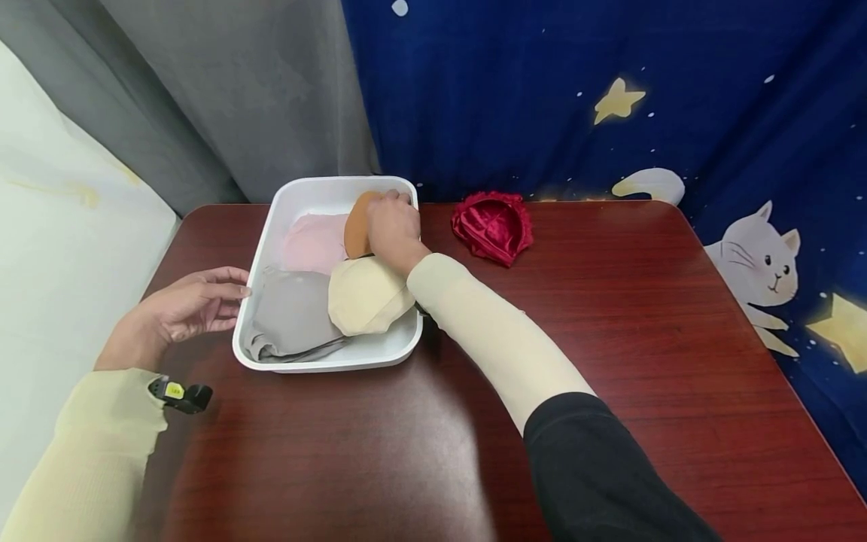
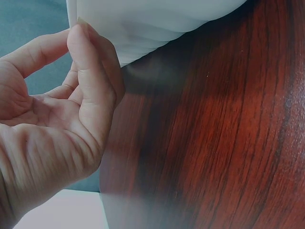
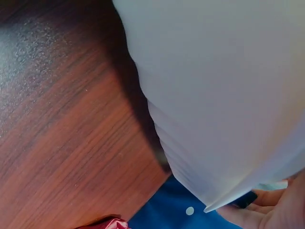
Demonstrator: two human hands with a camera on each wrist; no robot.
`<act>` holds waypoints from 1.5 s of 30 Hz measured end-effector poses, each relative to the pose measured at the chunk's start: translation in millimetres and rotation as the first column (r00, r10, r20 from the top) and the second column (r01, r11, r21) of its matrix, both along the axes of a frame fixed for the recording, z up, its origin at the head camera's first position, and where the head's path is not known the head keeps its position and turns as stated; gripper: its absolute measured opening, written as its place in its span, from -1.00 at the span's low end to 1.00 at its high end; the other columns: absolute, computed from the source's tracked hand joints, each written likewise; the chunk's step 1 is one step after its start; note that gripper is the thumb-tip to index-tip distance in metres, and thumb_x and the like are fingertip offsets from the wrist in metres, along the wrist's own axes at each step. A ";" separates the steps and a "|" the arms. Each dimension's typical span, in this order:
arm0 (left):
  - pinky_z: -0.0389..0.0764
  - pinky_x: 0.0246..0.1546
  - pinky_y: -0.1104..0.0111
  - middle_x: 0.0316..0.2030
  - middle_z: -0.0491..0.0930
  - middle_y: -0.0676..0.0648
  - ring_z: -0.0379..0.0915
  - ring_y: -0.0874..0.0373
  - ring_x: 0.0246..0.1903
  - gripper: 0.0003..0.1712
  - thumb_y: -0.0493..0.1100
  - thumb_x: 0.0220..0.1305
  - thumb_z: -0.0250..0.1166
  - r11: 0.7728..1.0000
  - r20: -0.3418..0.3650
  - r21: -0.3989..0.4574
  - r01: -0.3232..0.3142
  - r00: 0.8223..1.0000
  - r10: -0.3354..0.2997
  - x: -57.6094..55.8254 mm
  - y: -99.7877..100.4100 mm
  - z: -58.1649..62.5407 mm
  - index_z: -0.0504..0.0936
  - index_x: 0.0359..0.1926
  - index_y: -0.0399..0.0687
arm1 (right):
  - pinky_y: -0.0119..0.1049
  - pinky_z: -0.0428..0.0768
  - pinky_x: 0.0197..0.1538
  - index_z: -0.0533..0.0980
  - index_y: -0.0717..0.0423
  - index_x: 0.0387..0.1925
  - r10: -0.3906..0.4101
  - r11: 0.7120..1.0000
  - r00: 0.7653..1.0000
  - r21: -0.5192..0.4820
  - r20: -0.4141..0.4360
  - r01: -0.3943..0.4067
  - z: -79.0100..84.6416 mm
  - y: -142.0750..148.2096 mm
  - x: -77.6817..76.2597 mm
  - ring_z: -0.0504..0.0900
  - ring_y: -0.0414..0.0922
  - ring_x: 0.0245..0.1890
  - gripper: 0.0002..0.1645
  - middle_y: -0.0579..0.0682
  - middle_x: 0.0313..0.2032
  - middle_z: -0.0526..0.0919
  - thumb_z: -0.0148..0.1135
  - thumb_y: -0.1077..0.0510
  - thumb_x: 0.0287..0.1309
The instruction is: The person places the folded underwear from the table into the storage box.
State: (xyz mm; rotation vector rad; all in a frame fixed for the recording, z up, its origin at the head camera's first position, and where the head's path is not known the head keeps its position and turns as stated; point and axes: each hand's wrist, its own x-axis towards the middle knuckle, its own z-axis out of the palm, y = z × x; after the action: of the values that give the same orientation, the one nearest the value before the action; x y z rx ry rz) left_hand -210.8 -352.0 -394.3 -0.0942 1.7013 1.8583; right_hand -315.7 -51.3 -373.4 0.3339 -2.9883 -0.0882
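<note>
A white tray (image 1: pixel 332 366) holds folded fabric pieces: pink (image 1: pixel 314 242), grey (image 1: pixel 295 310), cream (image 1: pixel 370 296) and orange-brown (image 1: pixel 359 226). My left hand (image 1: pixel 199 303) pinches the tray's left rim between thumb and fingertips; in the left wrist view, that hand (image 2: pixel 62 100) is at the rim from outside. Inside the far right corner, my right hand (image 1: pixel 395 232) grips the orange-brown fabric piece with curled fingers, hiding part of it. The right wrist view has the tray wall (image 3: pixel 214 95) covering most of that hand (image 3: pixel 281 205), beside a black bit and a pale tag.
A ruffled, shiny dark red satin piece (image 1: pixel 494 226) lies right of the tray near the back edge of the brown wooden table (image 1: pixel 609 316). A grey curtain (image 1: pixel 250 83) and a blue star-patterned curtain (image 1: pixel 515 98) hang behind the table.
</note>
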 end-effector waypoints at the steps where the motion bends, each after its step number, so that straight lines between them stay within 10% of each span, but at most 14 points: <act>1: 0.73 -0.29 0.21 -0.24 0.69 -0.07 0.69 0.04 -0.28 -0.78 -0.38 0.40 0.07 1.000 0.000 0.000 0.000 1.000 0.000 -0.2 0.1 0.1 0.46 -0.01 -0.08 | -0.22 0.67 -0.25 0.58 -0.03 -0.05 0.012 1.000 1.000 0.017 0.011 -0.012 -0.4 0.0 0.8 0.52 -0.04 -0.08 -0.72 0.05 -0.10 0.56 0.01 0.13 0.31; 26: 0.73 -0.30 0.25 -0.24 0.69 -0.06 0.69 0.06 -0.29 -0.78 -0.38 0.41 0.06 1.000 0.005 -0.003 0.010 1.000 -0.010 -1.4 1.2 0.7 0.46 -0.01 -0.06 | -0.09 0.55 -0.01 0.62 -0.05 -0.33 0.129 0.990 0.985 -0.071 0.113 -0.121 3.0 21.6 -6.0 0.59 0.01 -0.14 -0.82 -0.04 -0.23 0.65 0.15 0.00 0.16; 45: 0.73 -0.28 0.24 -0.24 0.70 -0.06 0.70 0.05 -0.28 -0.78 -0.37 0.40 0.07 1.000 0.001 -0.004 0.020 1.000 -0.020 0.0 -0.3 1.2 0.48 -0.03 -0.04 | -0.10 0.64 -0.22 0.59 0.00 -0.06 -0.012 0.961 0.988 -0.273 0.154 0.054 42.7 46.7 -10.9 0.59 -0.02 -0.20 -0.64 -0.01 -0.07 0.64 0.00 -0.01 0.23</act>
State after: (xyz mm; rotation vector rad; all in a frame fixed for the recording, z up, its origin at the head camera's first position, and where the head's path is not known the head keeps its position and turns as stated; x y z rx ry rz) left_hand -210.8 -352.2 -393.1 -0.0795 1.6990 1.8396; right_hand -326.6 -4.6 -330.7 0.2687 -3.0966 0.3651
